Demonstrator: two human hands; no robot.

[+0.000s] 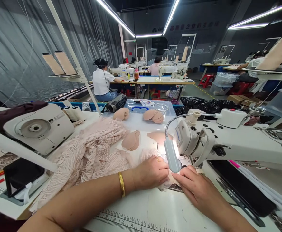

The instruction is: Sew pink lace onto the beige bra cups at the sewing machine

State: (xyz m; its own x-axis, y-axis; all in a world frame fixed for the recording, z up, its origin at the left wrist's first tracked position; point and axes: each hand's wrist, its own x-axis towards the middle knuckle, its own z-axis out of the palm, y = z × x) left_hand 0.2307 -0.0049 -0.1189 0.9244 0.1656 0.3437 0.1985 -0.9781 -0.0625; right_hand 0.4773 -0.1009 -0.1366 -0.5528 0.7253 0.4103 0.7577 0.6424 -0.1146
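Note:
Beside the sewing machine's needle area, my left hand [152, 172] is closed, its curled fingers pinching pale pink lace fabric [148, 154]. My right hand [199, 187] rests at the right of the same spot, its index finger stretched out against the fabric's edge and its thumb apart. The sewing machine [186, 137] has a lit gooseneck lamp [173, 156], whose head hides the needle and part of the work. A larger heap of lace [92, 148] spreads to the left. Beige bra cup pads [130, 140] lie beyond my left hand, and another beige pad [159, 137] sits behind the lamp.
Stacked beige pads [153, 116] lie on a clear plastic box lid [133, 124]. A black phone [242, 187] and dark scissors [239, 203] are at the right. Another machine head [38, 129] stands left. Printed ruler marks [131, 222] line the front edge. Co-workers sit at machines farther back.

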